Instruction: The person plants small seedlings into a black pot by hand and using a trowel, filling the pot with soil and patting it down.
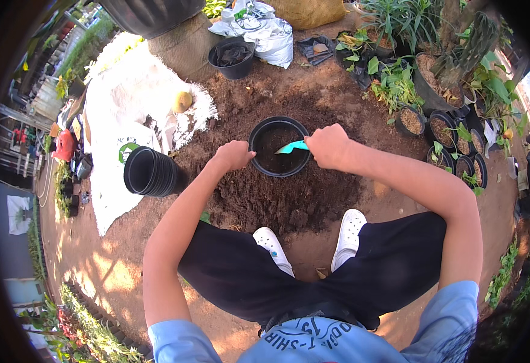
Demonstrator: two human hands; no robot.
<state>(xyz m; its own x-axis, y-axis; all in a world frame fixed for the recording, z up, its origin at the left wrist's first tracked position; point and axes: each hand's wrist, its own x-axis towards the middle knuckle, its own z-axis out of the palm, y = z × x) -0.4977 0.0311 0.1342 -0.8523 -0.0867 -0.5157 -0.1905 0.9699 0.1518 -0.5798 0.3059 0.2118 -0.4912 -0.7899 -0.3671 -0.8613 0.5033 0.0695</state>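
Note:
A round black plastic plant pot [279,171] sits on a mound of dark soil [287,199] in front of me, with some soil inside it. My left hand [235,155] grips the pot's left rim, its thumb at the edge. In my right hand [327,147] is a turquoise garden trowel [296,146], held at the pot's right rim. The trowel's blade points left over the inside of the pot; whether its tip touches the soil there I cannot tell.
A stack of black pots [151,172] stands at the left beside a white sack sheet [120,104] bearing a yellowish round fruit [182,102]. Beyond the mound is another black pot [232,59]. Potted plants [442,129] crowd the right. White clogs [350,231] are at the mound's near edge.

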